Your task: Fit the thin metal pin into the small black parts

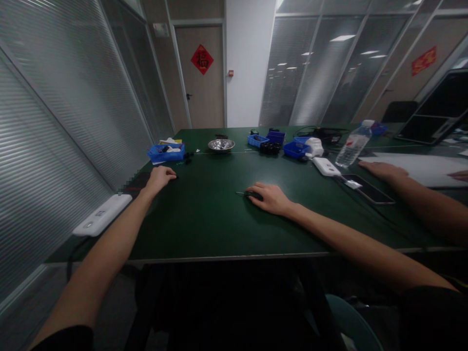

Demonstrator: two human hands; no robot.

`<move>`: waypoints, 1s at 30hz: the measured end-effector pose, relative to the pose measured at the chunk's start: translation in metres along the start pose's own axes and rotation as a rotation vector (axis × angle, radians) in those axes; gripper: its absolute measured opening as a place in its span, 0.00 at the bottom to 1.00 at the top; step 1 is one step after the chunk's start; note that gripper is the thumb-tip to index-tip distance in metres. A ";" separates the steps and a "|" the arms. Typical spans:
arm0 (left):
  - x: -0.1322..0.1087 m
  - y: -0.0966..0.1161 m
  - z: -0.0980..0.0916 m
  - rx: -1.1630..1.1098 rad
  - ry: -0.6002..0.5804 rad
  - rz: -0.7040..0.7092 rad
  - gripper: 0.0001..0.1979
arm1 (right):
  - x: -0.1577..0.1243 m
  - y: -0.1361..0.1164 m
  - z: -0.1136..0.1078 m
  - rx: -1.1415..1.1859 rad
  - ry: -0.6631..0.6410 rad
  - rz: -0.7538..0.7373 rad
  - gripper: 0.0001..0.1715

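Observation:
My right hand (269, 197) is closed around a screwdriver (253, 195) with a dark handle, resting low over the green table. Its thin metal shaft points left. Farther left, my left hand (159, 178) is pinched at the fingertips. A small black part (177, 176) shows at those fingertips, too small to name. Just beyond this hand stands a blue bin (166, 154) holding mixed items, with several small black pieces (188, 158) lying beside it. A round metal bowl (221, 146) with shiny contents sits at the back middle.
A white power strip (103, 214) lies at the left edge. Blue bins (295, 150), a second power strip (326, 166), a water bottle (354, 145) and a phone (369, 188) are on the right. Another person's hand (384, 171) rests by white sheets (427, 165).

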State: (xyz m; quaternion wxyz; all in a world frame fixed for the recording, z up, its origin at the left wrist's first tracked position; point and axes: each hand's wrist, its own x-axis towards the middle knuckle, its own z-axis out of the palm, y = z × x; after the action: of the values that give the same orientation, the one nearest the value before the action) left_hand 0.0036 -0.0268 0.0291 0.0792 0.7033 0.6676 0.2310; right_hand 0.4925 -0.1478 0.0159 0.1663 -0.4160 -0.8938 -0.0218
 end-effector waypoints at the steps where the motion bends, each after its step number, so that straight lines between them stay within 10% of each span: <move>1: 0.002 -0.002 0.001 -0.009 -0.006 -0.014 0.09 | 0.000 0.001 0.000 0.002 0.002 -0.002 0.21; 30: 0.017 -0.011 0.027 -0.099 0.103 -0.241 0.07 | 0.001 0.002 0.002 0.007 0.009 -0.013 0.21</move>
State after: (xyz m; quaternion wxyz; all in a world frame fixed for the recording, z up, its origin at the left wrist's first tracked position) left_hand 0.0049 -0.0035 0.0043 0.1064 0.6005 0.7383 0.2882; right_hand 0.4934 -0.1455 0.0142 0.1716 -0.4095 -0.8958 -0.0217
